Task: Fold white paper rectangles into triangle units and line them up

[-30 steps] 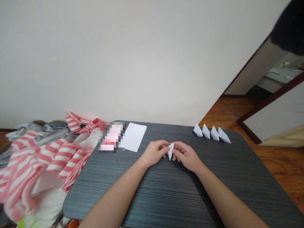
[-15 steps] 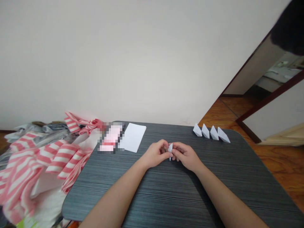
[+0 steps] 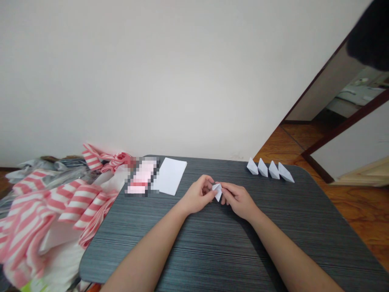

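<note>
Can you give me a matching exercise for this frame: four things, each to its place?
Things:
1. small folded paper piece
2. flat white paper stack
3. row of four folded pieces
4. striped red and white bags

Places:
A. heaped off the table's left edge
B. far right corner of the table
C. pinched between the left hand and right hand
D. far left part of the table, lying flat

Pairs: 1-C, 2-D, 3-B, 4-A
</note>
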Available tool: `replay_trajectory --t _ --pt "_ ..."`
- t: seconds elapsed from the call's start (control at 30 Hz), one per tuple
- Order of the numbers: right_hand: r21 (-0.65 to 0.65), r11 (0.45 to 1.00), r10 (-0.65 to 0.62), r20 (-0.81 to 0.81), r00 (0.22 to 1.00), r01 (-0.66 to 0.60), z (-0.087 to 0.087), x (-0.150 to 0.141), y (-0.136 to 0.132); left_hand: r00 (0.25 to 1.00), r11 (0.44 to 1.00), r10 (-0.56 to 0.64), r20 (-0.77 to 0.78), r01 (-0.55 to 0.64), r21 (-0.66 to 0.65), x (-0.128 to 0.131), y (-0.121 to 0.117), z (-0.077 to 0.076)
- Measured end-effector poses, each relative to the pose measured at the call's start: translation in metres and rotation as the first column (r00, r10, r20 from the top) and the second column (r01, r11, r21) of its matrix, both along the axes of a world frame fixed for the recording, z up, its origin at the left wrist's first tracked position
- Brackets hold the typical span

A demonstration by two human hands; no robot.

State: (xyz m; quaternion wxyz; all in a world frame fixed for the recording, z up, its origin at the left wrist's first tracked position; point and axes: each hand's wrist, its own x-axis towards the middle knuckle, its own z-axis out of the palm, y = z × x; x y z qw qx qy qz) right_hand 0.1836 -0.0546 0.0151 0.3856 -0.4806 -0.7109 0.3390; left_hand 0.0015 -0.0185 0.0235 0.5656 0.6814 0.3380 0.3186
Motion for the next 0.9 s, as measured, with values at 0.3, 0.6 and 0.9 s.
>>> replay_trajectory --t 0.3,0.6,0.9 --pt "-0.015 0.999 0.034 0.006 0.999 -0.034 -0.0013 -0.0007 -0.0011 0.999 0.999 -0.047 -0.008 0.047 0.008 -0.0006 0.0025 -0.0008" --pt "-0.019 0.997 0.067 -0.06 0.996 -0.068 -0.0046 0.0019 -0.0002 0.995 0.996 -0.049 0.083 0.054 -0.064 -0.0019 0.0058 -0.0039" --pt "0.091 0.995 0.036 0.009 0.999 -0.037 -0.0012 0.0033 0.0 0.989 0.993 -0.081 0.121 0.09 -0.071 -0.0018 0.0037 -0.0019"
